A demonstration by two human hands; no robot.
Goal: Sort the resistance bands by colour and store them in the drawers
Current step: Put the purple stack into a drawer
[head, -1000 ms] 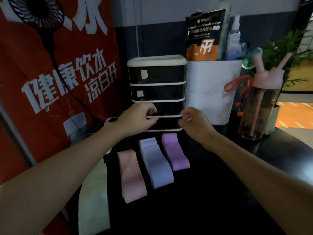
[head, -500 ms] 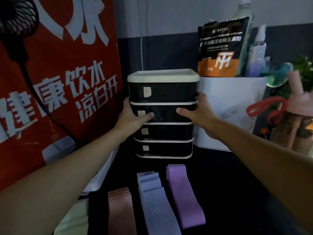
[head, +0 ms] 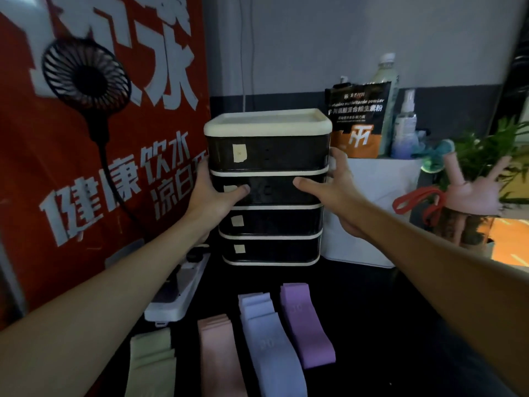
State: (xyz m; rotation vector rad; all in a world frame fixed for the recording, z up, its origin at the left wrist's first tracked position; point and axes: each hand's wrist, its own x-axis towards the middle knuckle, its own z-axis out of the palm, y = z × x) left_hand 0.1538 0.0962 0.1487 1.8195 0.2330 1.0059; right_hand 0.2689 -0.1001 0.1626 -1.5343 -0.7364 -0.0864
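A black drawer unit (head: pixel 269 156) with a cream top and four shut drawers stands at the back of the dark table. My left hand (head: pixel 211 193) grips its left side at the second drawer, thumb lying across the front. On the other side my right hand (head: pixel 329 190) holds it the same way, thumb on the front. In front lie four folded resistance bands side by side: pale cream (head: pixel 151 362), pink (head: pixel 220 359), light blue (head: pixel 269 339) and purple (head: pixel 306 328).
A white power strip (head: pixel 177 293) lies left of the bands by the red banner (head: pixel 57 167). A black fan (head: pixel 86 81) hangs over the banner. Right of the drawers stand a white bin (head: pixel 375 196) with bottles and a pink drinking bottle (head: pixel 469 196).
Both hands left the front of the third drawer and rose to clasp the unit's sides at the second drawer. The view tilted upward.
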